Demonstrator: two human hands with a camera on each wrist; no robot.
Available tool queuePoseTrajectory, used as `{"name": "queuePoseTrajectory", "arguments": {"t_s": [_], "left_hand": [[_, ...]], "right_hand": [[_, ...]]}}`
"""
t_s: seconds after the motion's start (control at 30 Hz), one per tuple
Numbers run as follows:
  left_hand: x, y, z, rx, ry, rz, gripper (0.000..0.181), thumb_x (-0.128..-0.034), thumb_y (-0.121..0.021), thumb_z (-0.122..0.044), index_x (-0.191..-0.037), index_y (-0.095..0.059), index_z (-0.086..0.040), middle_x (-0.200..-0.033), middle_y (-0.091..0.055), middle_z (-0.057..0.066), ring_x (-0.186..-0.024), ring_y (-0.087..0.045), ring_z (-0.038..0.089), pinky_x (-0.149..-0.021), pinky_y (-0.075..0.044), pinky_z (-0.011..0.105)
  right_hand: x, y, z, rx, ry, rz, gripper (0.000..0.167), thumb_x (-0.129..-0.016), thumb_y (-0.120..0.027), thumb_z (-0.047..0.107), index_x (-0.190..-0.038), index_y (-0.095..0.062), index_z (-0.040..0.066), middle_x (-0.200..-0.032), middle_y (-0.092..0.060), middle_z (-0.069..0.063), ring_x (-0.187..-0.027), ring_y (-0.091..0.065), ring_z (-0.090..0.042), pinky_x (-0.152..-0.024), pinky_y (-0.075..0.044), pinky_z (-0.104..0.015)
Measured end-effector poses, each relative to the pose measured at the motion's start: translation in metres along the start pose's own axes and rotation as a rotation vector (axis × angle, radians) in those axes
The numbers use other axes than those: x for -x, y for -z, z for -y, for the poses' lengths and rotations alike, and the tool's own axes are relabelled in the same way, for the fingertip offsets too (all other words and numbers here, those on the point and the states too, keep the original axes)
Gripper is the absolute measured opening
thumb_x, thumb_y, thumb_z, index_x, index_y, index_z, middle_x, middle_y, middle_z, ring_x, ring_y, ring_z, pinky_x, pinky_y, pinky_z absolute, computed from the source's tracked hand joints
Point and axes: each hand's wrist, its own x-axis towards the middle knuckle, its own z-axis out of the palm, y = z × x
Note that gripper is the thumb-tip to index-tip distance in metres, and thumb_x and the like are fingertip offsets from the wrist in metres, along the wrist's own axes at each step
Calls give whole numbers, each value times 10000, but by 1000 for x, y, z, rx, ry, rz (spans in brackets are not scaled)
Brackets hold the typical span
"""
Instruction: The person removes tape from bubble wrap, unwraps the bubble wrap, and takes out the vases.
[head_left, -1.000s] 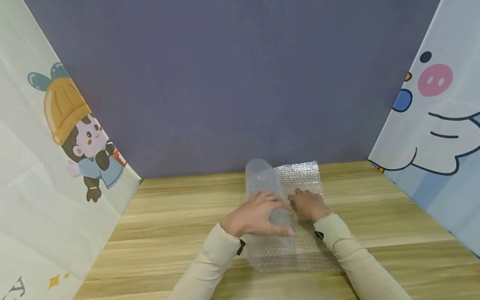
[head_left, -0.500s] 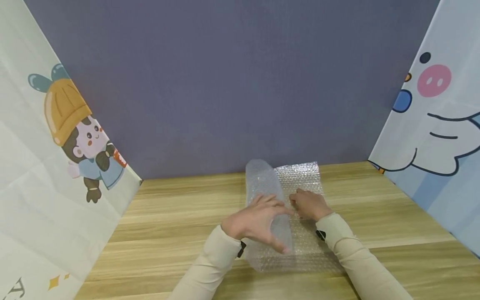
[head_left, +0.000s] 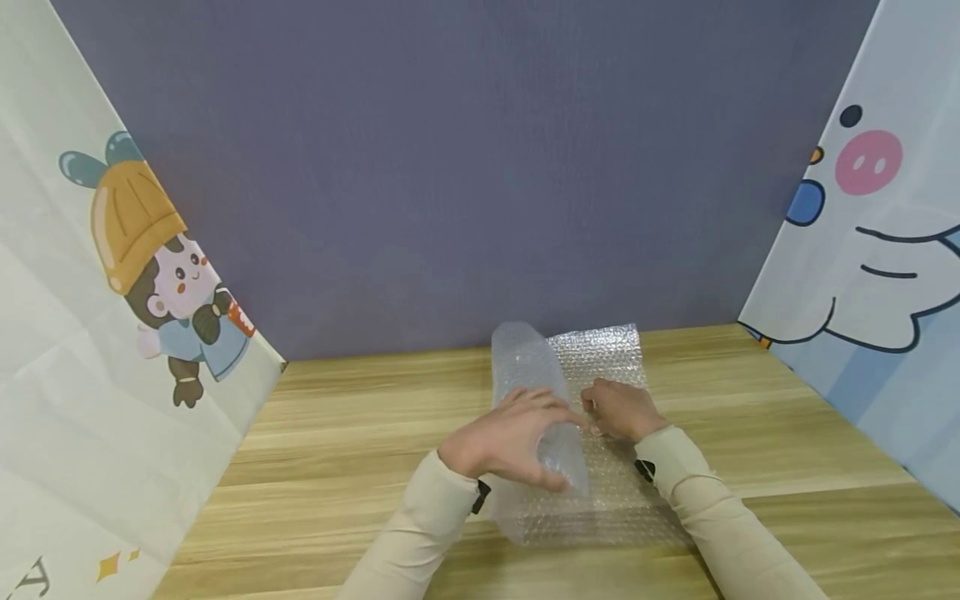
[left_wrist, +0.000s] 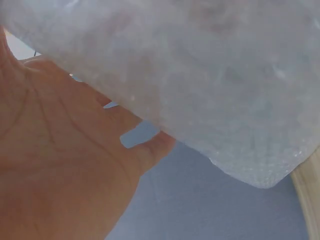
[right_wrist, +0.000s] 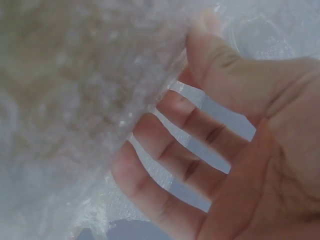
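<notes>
Clear bubble wrap lies on the table, its left part folded over into a rounded layer. Across that folded layer rests my left hand, fingers spread and thumb held apart. The left wrist view shows the palm beside the wrap, which hides part of the fingers. My right hand is on the right part with curled fingers. In the right wrist view, the thumb and index finger of this hand pinch the edge of the wrap. Whether anything lies inside the fold, I cannot tell.
The wooden table ends at a dark grey-purple panel behind the wrap. Pale sheets with cartoon figures stand at the left and right sides.
My left thumb has swung down toward the table's front edge and then slightly back up. My right hand has shifted a little to the right. The wrap looks nearly unchanged.
</notes>
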Motion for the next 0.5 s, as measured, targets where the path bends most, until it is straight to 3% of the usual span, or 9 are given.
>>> {"name": "queuePoseTrajectory", "arguments": {"t_s": [0.5], "left_hand": [[6, 11, 10, 21, 21, -62, 760, -808, -788, -438, -1494, -517, -251, -1541, -515, -36, -1504, -380, 230, -1272, -232, 509]], "right_hand": [[-2, -1, -2, 9, 4, -3, 177, -839, -818, 139, -913, -662, 175, -909, -615, -11, -767, -600, -198, -637, -526, -422]]}}
